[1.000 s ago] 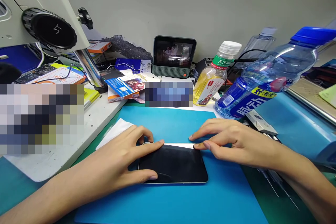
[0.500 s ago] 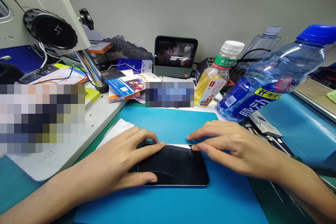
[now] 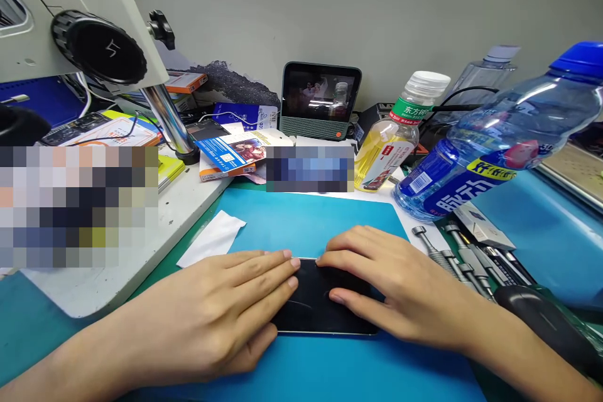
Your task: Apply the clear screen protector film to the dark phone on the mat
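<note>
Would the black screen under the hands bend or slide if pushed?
The black screen probably won't bend: its near edge looks straight. It might slide, lying flat on the smooth blue mat. Its shiny face may be fragile glass.

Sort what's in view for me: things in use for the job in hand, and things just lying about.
In use:
black-screened device, under the left hand and right hand
blue mat, beneath it

Seemingly just lying about:
white sheet
yellow drink bottle
blue-capped bottle
small display
metal tools, untouched
</note>
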`<state>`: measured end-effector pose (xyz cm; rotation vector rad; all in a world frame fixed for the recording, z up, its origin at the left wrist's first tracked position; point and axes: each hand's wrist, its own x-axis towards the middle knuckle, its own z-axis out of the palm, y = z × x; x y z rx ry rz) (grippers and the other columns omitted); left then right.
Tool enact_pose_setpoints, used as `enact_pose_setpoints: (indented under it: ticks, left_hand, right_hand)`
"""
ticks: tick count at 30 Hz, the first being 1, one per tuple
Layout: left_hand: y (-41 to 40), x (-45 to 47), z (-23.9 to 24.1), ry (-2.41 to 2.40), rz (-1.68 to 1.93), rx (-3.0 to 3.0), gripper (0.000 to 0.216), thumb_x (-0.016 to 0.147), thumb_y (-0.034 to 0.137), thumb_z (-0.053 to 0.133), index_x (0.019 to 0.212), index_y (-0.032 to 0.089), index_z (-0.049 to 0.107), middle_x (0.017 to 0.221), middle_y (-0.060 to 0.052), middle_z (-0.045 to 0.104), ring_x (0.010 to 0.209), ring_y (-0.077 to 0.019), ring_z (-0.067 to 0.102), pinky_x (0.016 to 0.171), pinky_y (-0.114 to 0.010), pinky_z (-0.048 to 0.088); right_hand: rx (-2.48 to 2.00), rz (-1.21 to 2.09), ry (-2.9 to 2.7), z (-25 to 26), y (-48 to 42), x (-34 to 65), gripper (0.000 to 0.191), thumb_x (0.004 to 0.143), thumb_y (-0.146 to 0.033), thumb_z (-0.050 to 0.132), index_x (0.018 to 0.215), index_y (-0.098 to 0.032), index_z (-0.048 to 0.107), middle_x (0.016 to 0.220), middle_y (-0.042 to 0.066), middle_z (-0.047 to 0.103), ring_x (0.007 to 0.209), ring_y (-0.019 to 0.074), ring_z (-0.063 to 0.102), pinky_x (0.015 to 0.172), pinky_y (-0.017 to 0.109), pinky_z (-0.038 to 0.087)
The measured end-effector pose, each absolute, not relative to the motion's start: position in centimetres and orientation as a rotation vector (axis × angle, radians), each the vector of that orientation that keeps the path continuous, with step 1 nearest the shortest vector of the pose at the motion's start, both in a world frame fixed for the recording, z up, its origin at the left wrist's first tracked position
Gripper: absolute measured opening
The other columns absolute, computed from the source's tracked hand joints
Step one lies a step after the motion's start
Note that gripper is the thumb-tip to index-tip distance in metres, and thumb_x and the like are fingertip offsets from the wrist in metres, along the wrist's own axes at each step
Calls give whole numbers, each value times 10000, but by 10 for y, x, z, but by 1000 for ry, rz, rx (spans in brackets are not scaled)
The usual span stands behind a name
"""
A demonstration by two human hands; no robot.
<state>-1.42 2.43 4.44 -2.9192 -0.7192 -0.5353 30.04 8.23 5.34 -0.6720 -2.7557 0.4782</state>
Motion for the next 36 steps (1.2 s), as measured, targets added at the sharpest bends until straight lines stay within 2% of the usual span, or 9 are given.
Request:
enact_pose_setpoints:
  ticks: [10,17,26,31,36]
  left_hand:
    - [24,-26,53,-812,-443,-2957,480,1025,227,658,1469,61,732,1575,-146,694,1373,-329,768,1158,-419,663]
    - [20,-21,51,-807,-475,-2872,432,1078,172,513,1405,88,783,1510,-112,757,1321,-284,799,1094,-386,691]
    - [16,-16,45,-709,-473,-2776,430,1168,135,413,1391,80,777,1477,-132,776,1349,-299,781,1119,-393,672]
    - [11,-20,40,-672,-399,-2778,423,1184,156,426,1478,69,718,1526,-151,741,1378,-355,754,1106,-435,680]
    - [6,-24,34,-689,-366,-2782,428,1196,222,485,1566,88,654,1594,-144,695,1447,-352,708,1168,-431,639]
  right_hand:
    - [-699,509,-2742,56,85,300,273,1133,-381,657,1345,-231,740,1273,106,771,1122,263,744,957,405,605]
    - [-692,498,-2724,56,84,302,261,1133,-371,666,1344,-236,741,1261,95,773,1114,254,743,952,395,604]
    - [-686,527,-2710,55,84,303,270,1130,-363,674,1345,-219,752,1254,96,773,1121,246,734,966,381,590]
    - [-706,559,-2707,56,83,303,289,1128,-392,685,1351,-221,751,1280,89,775,1140,246,727,988,381,578]
    - [-723,588,-2707,56,84,303,282,1131,-397,682,1338,-221,757,1291,89,777,1150,248,721,1004,381,564]
